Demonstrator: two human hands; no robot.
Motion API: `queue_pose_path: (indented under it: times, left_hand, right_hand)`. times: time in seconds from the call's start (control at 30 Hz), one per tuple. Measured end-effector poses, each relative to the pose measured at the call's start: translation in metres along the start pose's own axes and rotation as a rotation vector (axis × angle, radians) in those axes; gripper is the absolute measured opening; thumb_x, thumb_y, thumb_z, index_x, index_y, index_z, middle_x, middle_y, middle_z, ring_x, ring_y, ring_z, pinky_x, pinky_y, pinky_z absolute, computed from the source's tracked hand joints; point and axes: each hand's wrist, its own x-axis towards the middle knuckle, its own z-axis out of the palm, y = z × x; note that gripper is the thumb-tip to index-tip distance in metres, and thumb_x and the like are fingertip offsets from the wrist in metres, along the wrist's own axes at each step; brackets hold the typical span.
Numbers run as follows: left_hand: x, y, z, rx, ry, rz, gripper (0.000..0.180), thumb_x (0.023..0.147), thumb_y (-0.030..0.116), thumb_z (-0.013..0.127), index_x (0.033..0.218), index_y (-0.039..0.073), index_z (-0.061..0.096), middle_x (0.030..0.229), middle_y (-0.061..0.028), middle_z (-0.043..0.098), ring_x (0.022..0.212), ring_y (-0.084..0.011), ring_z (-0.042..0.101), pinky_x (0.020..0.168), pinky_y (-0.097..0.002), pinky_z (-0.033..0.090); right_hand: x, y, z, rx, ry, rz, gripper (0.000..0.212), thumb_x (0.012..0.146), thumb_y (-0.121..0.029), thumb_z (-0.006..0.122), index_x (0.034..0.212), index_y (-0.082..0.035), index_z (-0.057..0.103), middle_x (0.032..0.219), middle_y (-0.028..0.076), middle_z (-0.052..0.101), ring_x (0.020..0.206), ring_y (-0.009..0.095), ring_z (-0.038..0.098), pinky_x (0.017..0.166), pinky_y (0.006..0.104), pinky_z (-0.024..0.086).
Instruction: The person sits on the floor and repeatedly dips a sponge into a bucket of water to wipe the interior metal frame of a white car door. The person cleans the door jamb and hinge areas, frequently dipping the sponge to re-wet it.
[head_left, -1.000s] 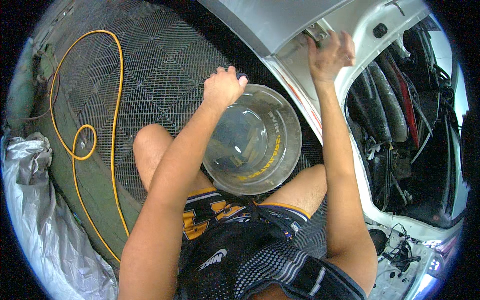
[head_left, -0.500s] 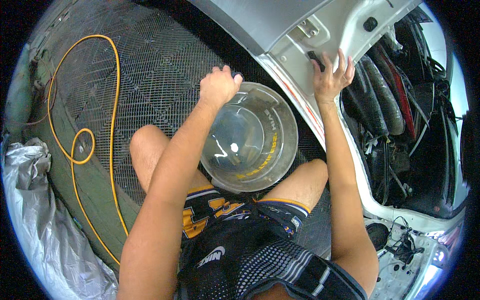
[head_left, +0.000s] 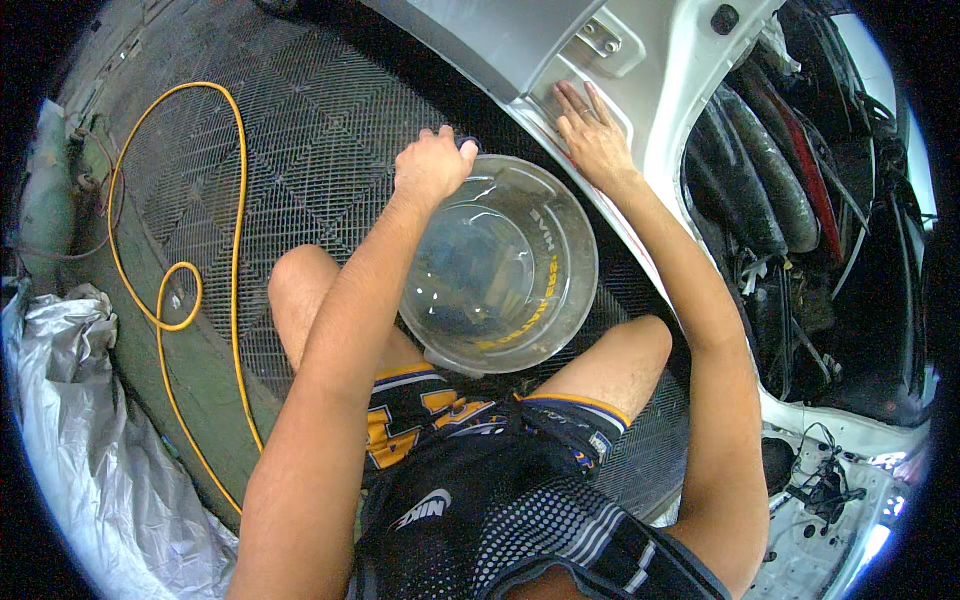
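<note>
Between my knees stands a clear round bucket [head_left: 578,270] with water [head_left: 465,265] in it. At its far left rim is my left hand [head_left: 430,166], fingers curled. A bit of something dark [head_left: 467,143] shows between thumb and fingers; most of it is hidden, so I cannot tell what it is. Past the bucket, on the right, my right hand [head_left: 594,132] lies flat with fingers extended on the pale metal panel [head_left: 655,95] of a car body, near its lower edge. The dark mark seen there earlier is out of sight.
A grey outer panel [head_left: 500,40] of the car runs along the top. Through the opening at right are dark seats [head_left: 750,180]. A yellow hose [head_left: 242,200] loops over the black grid floor [head_left: 310,120] at left, beside a silver sheet [head_left: 110,430].
My right hand has slid left and away from me over the panel, its fingers now flatter. My left hand stays by the bucket's rim. The view has shifted slightly.
</note>
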Motion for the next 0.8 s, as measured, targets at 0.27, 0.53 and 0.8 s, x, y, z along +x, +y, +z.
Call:
queue_pose_path:
  times: [0.27, 0.53, 0.8]
  left_hand:
    - [0.0, 0.0, 0.002, 0.002, 0.019, -0.001, 0.061, 0.101, 0.052, 0.045, 0.132, 0.001, 0.059, 0.125, -0.0271, 0.064, 0.111, -0.0432, 0.068, 0.094, -0.0548, 0.055]
    - [0.0, 0.003, -0.002, 0.023, 0.005, -0.013, 0.061, 0.101, 0.052, 0.045, 0.131, 0.001, 0.06, 0.125, -0.0273, 0.064, 0.115, -0.0438, 0.066, 0.098, -0.0549, 0.052]
    - [0.003, 0.001, 0.001, 0.052, 0.021, -0.019, 0.062, 0.1, 0.052, 0.043, 0.131, 0.001, 0.06, 0.123, -0.0273, 0.065, 0.115, -0.0431, 0.066, 0.099, -0.0542, 0.052]
  right_hand:
    - [-0.009, -0.009, 0.009, 0.151, -0.009, -0.007, 0.015, 0.094, -0.013, 0.052, 0.106, -0.005, 0.058, 0.161, 0.016, 0.04, 0.155, 0.025, 0.029, 0.13, 0.0534, 0.008]
    - [0.024, -0.023, 0.023, 0.196, 0.016, -0.023, 0.025, 0.095, -0.015, 0.048, 0.112, -0.002, 0.061, 0.155, 0.014, 0.049, 0.152, 0.025, 0.036, 0.13, 0.0547, 0.005]
    - [0.021, -0.02, 0.038, 0.276, 0.013, -0.075, 0.027, 0.098, -0.015, 0.045, 0.11, -0.002, 0.064, 0.146, 0.014, 0.059, 0.146, 0.023, 0.046, 0.131, 0.0547, 0.004]
